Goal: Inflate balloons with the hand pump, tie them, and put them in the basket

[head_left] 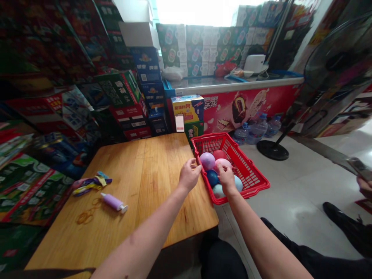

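1. Writing on the yellow box (187, 109) and the red freezer front (247, 108) was Chinese, too blurry for me to read any brand.
2. Inflated balloons (212, 178) sat in a red plastic basket (250, 170), right by the wooden table (139, 174).
3. Left hand (189, 175): fingers (195, 164) half-curled, just beside the lilac balloon (207, 161).
4. Right hand (226, 177): fingers (222, 167) bunched against the pink balloon (224, 162), can't tell if gripping.

Balloons (223, 162) partly hidden behind R hand (226, 177)
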The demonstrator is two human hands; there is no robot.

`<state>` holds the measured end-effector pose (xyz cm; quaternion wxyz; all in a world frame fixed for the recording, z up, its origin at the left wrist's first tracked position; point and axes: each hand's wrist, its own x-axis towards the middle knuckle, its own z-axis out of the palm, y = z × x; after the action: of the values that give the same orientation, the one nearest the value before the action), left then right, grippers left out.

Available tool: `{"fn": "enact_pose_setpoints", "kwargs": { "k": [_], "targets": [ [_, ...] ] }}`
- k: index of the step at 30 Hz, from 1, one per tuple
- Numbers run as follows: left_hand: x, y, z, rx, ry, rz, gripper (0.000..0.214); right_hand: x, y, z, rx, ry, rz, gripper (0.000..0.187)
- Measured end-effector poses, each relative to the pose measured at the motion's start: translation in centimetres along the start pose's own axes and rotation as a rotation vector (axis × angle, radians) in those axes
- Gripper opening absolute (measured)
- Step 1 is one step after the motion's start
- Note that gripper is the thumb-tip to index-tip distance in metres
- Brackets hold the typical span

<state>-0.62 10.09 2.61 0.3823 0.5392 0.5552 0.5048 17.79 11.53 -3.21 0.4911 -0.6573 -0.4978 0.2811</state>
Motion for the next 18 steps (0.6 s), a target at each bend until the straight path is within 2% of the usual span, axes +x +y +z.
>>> {"fn": "enact_pose_setpoints", "kwargs": {
  "k": [3,5,7,9,11,13,16,18],
  "targets": [
    [-3.7,0.6,-2.5,0.006,0.022,0.011,0.038,-3.3,-1.2,-0.5,0.030,0.046,0.015,0.049],
    [-7.4,1.1,-4.5,-0.010,0.029,0.005,0.038,-6.6,-2.6,-1.0,0.061,0.060,-0.029,0.043],
    [-11.9,1.2,-6.9,-0.039,-0.010,-0.054,0.039,-10.8,-3.8,-1.8,0.092,0.002,-0.091,0.036],
    [-17.2,0.6,-9.7,-0.015,-0.114,-0.153,0.037,-15.5,-4.7,-2.6,0.110,-0.125,-0.119,0.026],
    [-22.7,-0.9,-13.0,0.086,-0.187,-0.249,0.033,-20.1,-4.9,-3.2,0.091,-0.245,-0.164,0.019],
    [-28.0,-3.2,-16.9,0.193,-0.182,-0.288,0.030,-23.7,-4.8,-3.7,0.006,-0.381,-0.221,0.016],
    [-34.8,-6.5,-23.5,0.382,-0.029,-0.306,0.027,-26.9,-4.8,-3.9,-0.214,-0.582,-0.348,0.012],
    [-38.6,-7.7,-27.9,0.557,0.094,-0.223,0.025,-27.8,-5.1,-3.6,-0.371,-0.595,-0.410,0.013]
  ]
}}
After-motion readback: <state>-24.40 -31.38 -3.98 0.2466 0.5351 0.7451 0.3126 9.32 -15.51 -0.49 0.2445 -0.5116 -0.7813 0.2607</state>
